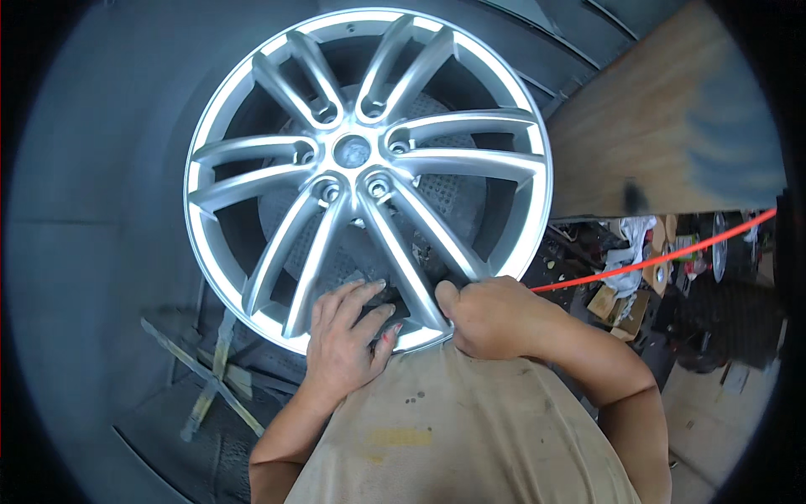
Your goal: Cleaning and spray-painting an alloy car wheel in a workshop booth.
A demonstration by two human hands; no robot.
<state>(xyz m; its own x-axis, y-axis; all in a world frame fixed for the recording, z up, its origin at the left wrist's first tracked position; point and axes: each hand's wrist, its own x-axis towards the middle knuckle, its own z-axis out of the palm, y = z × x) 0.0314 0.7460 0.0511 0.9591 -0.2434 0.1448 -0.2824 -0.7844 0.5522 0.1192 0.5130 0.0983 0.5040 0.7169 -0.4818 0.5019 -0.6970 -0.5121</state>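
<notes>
Facing the head camera, a silver alloy wheel (pixel 368 168) fills the upper middle, its hub axis pointing straight at the viewer. At six o'clock on the rim, the left hand (pixel 346 336) lies with fingers spread over a spoke gap, while the right hand (pixel 491 315) curls closed around the rim edge. At three o'clock, an orange hose (pixel 663 256) crosses clutter beneath a wooden board (pixel 663 126).

I read this as a tyre workshop: alloy wheel (pixel 368 172), red air hose (pixel 663 256), cluttered concrete floor (pixel 714 420).
</notes>
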